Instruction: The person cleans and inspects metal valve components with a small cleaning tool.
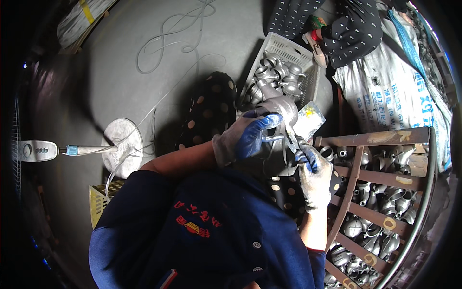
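Casting (281, 105) held; crate edge (288, 47) beyond

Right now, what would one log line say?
Left hand: holding grey metal part | Right hand: at its narrow end, grip unclear | Crate: similar grey parts

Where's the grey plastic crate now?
In the head view, the grey plastic crate sits upper right of centre, beyond the left hand, with the white sack to its right.

Dim, uneven. Brighter around grip of left hand (248, 135); shadowy on floor (171, 118) leftward. Curved, blackened toward rim.
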Motion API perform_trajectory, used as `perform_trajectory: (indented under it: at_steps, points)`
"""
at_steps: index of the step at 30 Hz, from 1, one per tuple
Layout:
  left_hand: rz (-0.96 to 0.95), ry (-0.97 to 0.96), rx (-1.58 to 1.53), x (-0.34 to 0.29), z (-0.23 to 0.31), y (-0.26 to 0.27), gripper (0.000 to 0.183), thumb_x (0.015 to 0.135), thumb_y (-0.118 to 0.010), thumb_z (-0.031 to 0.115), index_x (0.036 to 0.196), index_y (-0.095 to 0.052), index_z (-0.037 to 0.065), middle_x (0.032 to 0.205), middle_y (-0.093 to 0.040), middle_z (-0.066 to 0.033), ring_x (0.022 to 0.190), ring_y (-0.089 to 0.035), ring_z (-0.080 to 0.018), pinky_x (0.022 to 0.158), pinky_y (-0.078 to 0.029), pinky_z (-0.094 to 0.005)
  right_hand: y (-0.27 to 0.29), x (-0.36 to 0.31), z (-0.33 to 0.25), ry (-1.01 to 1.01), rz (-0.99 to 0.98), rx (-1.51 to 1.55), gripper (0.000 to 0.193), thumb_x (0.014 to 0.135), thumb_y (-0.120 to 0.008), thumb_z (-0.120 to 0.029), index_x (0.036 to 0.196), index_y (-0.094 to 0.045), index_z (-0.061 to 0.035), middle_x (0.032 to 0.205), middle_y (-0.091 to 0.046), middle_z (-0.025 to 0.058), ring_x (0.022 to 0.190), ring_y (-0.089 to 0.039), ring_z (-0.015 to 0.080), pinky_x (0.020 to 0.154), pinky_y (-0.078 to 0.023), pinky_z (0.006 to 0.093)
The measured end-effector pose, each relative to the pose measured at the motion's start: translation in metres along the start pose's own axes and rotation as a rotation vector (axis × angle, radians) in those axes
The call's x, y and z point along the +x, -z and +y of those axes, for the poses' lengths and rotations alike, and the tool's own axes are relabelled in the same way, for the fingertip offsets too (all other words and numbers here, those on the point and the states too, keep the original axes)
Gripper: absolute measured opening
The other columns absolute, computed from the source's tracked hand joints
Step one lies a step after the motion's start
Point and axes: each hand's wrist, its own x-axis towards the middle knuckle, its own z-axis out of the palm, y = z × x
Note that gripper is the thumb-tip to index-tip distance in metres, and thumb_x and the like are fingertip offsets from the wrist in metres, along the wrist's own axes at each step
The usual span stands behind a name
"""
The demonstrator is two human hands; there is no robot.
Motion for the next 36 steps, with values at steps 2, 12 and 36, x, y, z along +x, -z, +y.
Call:
perform_trajectory:
  at_steps: [2,12,36]
  points:
    - [-0.060,-0.061,0.040,-0.002,-0.003,0.004,0.034,0.092,-0.055,0.016,0.122,-0.048,0.001,0.118,-0.052,-0.0104,0.111,-0.055,-0.0219,0.097,-0.048,-0.0430,-0.001,0.005,-0.010,-0.107,-0.011,0.035,0.028,0.081,-0.053,0.001,0.108,-0.062,0.0014,0.072,-0.064,0.0052,0.058,-0.056,0.0088,0.054,-0.045,0.0248]
    - [-0.132,-0.225,0.346,-0.002,0.001,0.002,0.037,0.089,-0.057,0.007,0.124,-0.047,0.001,0.124,-0.049,-0.0098,0.111,-0.055,-0.0198,0.096,-0.048,-0.0357,-0.006,0.001,-0.005,-0.151,-0.049,0.078,0.028,0.084,-0.056,-0.001,0.111,-0.063,0.0023,0.080,-0.067,0.0078,0.061,-0.060,0.0091,0.056,-0.048,0.0232]
    - [-0.036,-0.285,0.839,0.001,0.002,0.020,0.019,0.091,-0.055,0.009,0.107,-0.060,0.002,0.098,-0.059,-0.0036,0.092,-0.058,-0.0113,0.082,-0.050,-0.0291,-0.003,0.013,-0.005,0.160,0.094,-0.460,0.027,0.077,-0.063,-0.002,0.104,-0.067,-0.0017,0.101,-0.068,0.0123,0.090,-0.066,0.0282,0.081,-0.051,0.0348]
